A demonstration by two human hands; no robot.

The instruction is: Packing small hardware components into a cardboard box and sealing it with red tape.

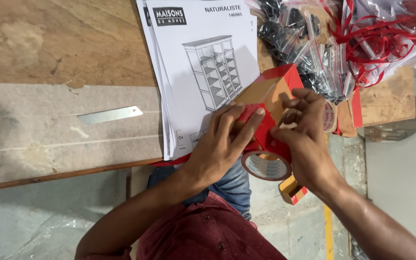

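We are looking down on a worn wooden worktop (58,43) with a pale grey board (49,139) lying across its near part, and a concrete floor (396,159) showing beyond the edge on the right. On that board sits a thin metal blade (109,115), flat and well apart from the hands. Further right a stack of white instruction sheets (198,62) hangs slightly over the edge, its top page showing a line drawing of a shelf unit. At the top right we see a heap of clear bags (309,53) with dark small parts inside, tangled with red ribbon (376,43).

Now to the action: both hands meet over a small cardboard box (270,91) wrapped with red tape along its edges, held just off the worktop edge and overlapping the sheets. The left hand (222,144) is clamped on the box, fingers (246,123) pressed flat along the red strip on its near side. The right hand (304,135) curls in from the other side, fingertips pinching at the box's end. A roll of red tape (266,164) hangs just below the box between the two hands, touching both. Below it, on the floor, lies a small cardboard scrap with red tape (292,190). A dark red shirt (203,231) and blue jeans (232,185) fill the bottom.
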